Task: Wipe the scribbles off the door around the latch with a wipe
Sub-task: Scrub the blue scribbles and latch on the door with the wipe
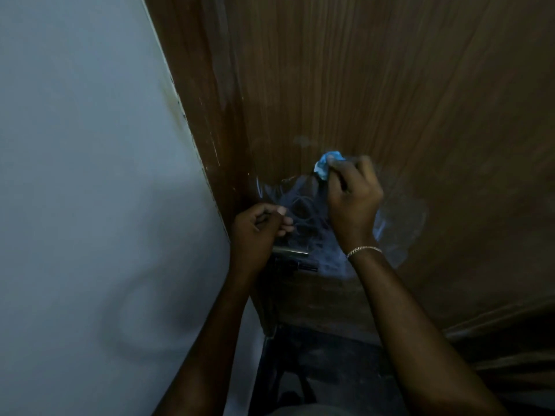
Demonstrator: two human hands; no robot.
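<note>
Dim brown door: right hand pinches a blue wipe against it above the latch; left hand loosely curled. Mid-wiping; scribbles below likely need downward strokes.

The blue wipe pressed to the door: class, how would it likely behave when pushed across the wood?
The blue wipe sits crumpled in the right hand, so it is probably soft and floppy. It looks small and light. The smeared sheen on the door hints it is damp, so it may slide easily.
</note>
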